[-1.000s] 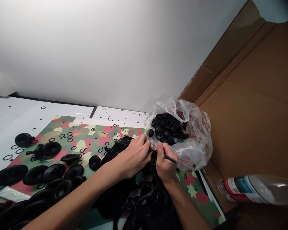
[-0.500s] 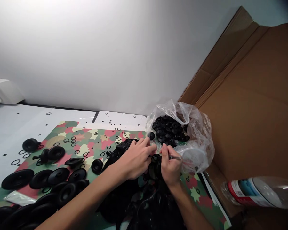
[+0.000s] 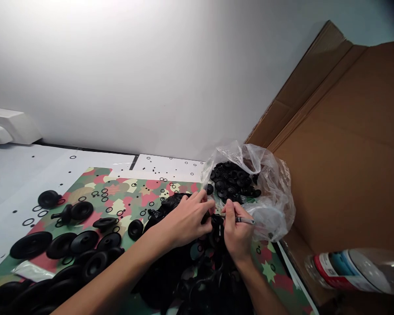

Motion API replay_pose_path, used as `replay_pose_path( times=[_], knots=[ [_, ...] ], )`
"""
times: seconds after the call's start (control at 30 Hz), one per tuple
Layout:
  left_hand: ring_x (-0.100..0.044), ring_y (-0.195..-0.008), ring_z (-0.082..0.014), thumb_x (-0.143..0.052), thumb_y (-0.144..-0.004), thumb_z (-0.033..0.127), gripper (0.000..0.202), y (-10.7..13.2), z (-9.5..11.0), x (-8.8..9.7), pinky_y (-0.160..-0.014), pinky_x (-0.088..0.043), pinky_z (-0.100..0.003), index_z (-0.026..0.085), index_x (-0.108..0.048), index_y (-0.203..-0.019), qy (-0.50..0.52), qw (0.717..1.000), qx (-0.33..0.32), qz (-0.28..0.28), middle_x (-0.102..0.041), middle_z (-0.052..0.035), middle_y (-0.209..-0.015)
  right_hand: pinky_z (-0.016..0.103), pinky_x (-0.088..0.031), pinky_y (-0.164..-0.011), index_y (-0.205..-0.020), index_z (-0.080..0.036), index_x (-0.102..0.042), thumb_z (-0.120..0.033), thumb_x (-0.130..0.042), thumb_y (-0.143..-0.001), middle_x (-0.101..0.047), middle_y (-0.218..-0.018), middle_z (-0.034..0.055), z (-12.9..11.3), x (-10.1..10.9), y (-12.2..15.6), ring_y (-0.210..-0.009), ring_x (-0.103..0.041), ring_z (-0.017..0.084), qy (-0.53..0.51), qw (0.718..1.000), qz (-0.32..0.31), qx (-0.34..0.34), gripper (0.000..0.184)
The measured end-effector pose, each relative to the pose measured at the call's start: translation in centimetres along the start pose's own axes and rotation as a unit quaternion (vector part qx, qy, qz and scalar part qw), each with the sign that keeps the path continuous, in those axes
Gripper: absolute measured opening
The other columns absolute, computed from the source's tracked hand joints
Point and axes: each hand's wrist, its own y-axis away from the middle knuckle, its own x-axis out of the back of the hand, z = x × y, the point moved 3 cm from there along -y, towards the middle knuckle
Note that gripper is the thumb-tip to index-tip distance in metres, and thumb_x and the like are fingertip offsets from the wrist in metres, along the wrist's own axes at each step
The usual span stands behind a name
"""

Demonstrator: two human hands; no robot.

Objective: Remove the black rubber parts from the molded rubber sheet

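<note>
My right hand [image 3: 239, 232] is closed round a slim, grey, pen-like tool [image 3: 246, 220]. Its tip points left, toward the fingers of my other hand. My left hand [image 3: 192, 218] has its fingers curled and pinched; whatever sits between them is small and hidden. Both hands are above a large heap of shiny black rubber-like parts [image 3: 203, 284]. Just beyond my fingers, a clear plastic bag [image 3: 274, 197] stands with its mouth open, holding many small black round parts [image 3: 231, 179].
Larger black discs [image 3: 85, 242] and a small white packet [image 3: 33, 271] lie on the left of a camouflage-patterned mat [image 3: 118, 192]. Black rings are scattered over it. At right are a cardboard box [image 3: 341, 140] and a plastic bottle [image 3: 354, 269]. A pale wall rises behind.
The view has shifted slightly, so everything sits a little lower and to the right. The tool in my right hand has tilted a bit; both hands stay close together.
</note>
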Motion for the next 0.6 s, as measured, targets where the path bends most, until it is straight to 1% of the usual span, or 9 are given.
replay_pose_path(
  times=[0.1, 0.2, 0.27, 0.33, 0.4, 0.47, 0.53, 0.6],
  knots=[
    [-0.064, -0.107, -0.0272, -0.061, -0.102, 0.026, 0.009, 0.1, -0.3, 0.1, -0.093, -0.051, -0.046, 0.021, -0.066, -0.107, 0.021, 1.0, -0.013, 0.007, -0.058, -0.0081, -0.12, 0.026, -0.04, -0.054, -0.074, -0.024, -0.06, -0.049, -0.053, -0.117, -0.053, -0.056, -0.005, 0.1, 0.2, 0.1, -0.05, -0.049, 0.014, -0.005, 1.0, 0.0, -0.007, 0.05],
    [-0.063, -0.103, -0.0257, -0.055, -0.106, 0.026, 0.009, 0.5, -0.7, 0.4, -0.094, -0.052, -0.047, 0.022, -0.063, -0.106, 0.045, 0.999, -0.024, 0.008, -0.055, -0.0084, -0.122, 0.027, -0.039, -0.055, -0.074, -0.025, -0.06, -0.057, -0.057, -0.114, -0.054, -0.057, -0.004, 0.9, 0.5, 0.0, -0.051, -0.049, 0.014, -0.008, 1.0, 0.009, -0.026, 0.052],
    [-0.064, -0.101, -0.0233, -0.05, -0.111, 0.028, 0.013, 0.7, -1.1, 0.8, -0.095, -0.055, -0.044, 0.023, -0.061, -0.106, 0.07, 0.997, -0.033, 0.004, -0.054, -0.0079, -0.126, 0.028, -0.037, -0.053, -0.074, -0.025, -0.058, -0.06, -0.056, -0.114, -0.052, -0.056, -0.0046, 1.6, 0.9, -0.2, -0.05, -0.046, 0.014, -0.01, 0.999, 0.022, -0.046, 0.053],
    [-0.065, -0.103, -0.0221, -0.051, -0.114, 0.033, 0.014, 1.0, -1.5, 1.2, -0.097, -0.057, -0.041, 0.025, -0.061, -0.11, 0.097, 0.995, -0.037, -0.002, -0.055, -0.0072, -0.129, 0.028, -0.035, -0.051, -0.075, -0.026, -0.055, -0.06, -0.051, -0.117, -0.047, -0.054, -0.0066, 2.0, 1.2, -0.2, -0.048, -0.043, 0.014, -0.017, 0.997, 0.027, -0.064, 0.054],
    [-0.067, -0.109, -0.0236, -0.056, -0.114, 0.041, 0.016, 1.2, -1.8, 1.5, -0.1, -0.059, -0.041, 0.027, -0.063, -0.117, 0.115, 0.993, -0.034, -0.01, -0.057, -0.0066, -0.13, 0.027, -0.036, -0.05, -0.074, -0.026, -0.053, -0.059, -0.05, -0.118, -0.044, -0.052, -0.0077, 1.7, 1.1, -0.1, -0.046, -0.042, 0.013, -0.042, 0.996, 0.004, -0.077, 0.055],
    [-0.066, -0.114, -0.0262, -0.059, -0.113, 0.046, 0.021, 1.3, -1.8, 1.6, -0.103, -0.059, -0.044, 0.028, -0.065, -0.123, 0.122, 0.992, -0.029, -0.017, -0.058, -0.0069, -0.131, 0.026, -0.038, -0.05, -0.072, -0.025, -0.055, -0.061, -0.055, -0.116, -0.046, -0.051, -0.0071, 1.0, 0.8, 0.1, -0.045, -0.044, 0.013, -0.086, 0.992, -0.046, -0.081, 0.056],
    [-0.065, -0.115, -0.0282, -0.062, -0.111, 0.046, 0.023, 1.3, -1.7, 1.5, -0.106, -0.058, -0.048, 0.028, -0.067, -0.124, 0.124, 0.992, -0.025, -0.023, -0.059, -0.0077, -0.132, 0.026, -0.039, -0.049, -0.069, -0.025, -0.057, -0.064, -0.059, -0.113, -0.049, -0.049, -0.006, 0.2, 0.3, 0.3, -0.044, -0.045, 0.012, -0.133, 0.983, -0.087, -0.088, 0.059],
    [-0.064, -0.115, -0.0294, -0.068, -0.105, 0.04, 0.022, 1.3, -1.5, 1.5, -0.104, -0.058, -0.048, 0.027, -0.068, -0.123, 0.125, 0.992, -0.02, -0.026, -0.059, -0.0083, -0.131, 0.026, -0.038, -0.048, -0.066, -0.025, -0.058, -0.067, -0.062, -0.111, -0.05, -0.047, -0.0056, 0.0, 0.1, 0.3, -0.041, -0.044, 0.012, -0.163, 0.976, -0.092, -0.115, 0.062]
  ],
)
